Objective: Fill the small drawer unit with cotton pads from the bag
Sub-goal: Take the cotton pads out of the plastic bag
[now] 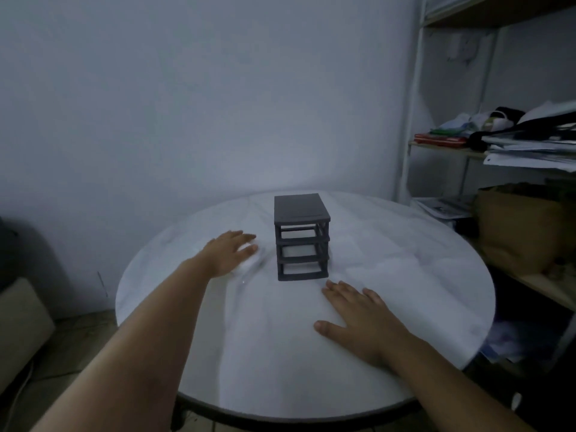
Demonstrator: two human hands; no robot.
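- Three open tiers in the small drawer unit (301, 236), standing upright toward the table's (405, 353) far edge, near its middle.
- Light, stiff plastic by the look; best steadied at the side posts.
- Just left of it, something pale and crinkled, possibly the bag (249, 263); too blurred to confirm.
- Left hand (229, 252) spread over that patch, fingers loose, gripping nothing.
- Right hand (358, 316) flat on the table, empty.

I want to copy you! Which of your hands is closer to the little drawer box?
The right hand: its fingertips lie just below the drawer unit, flat on the table. The left hand sits farther off, to its left.
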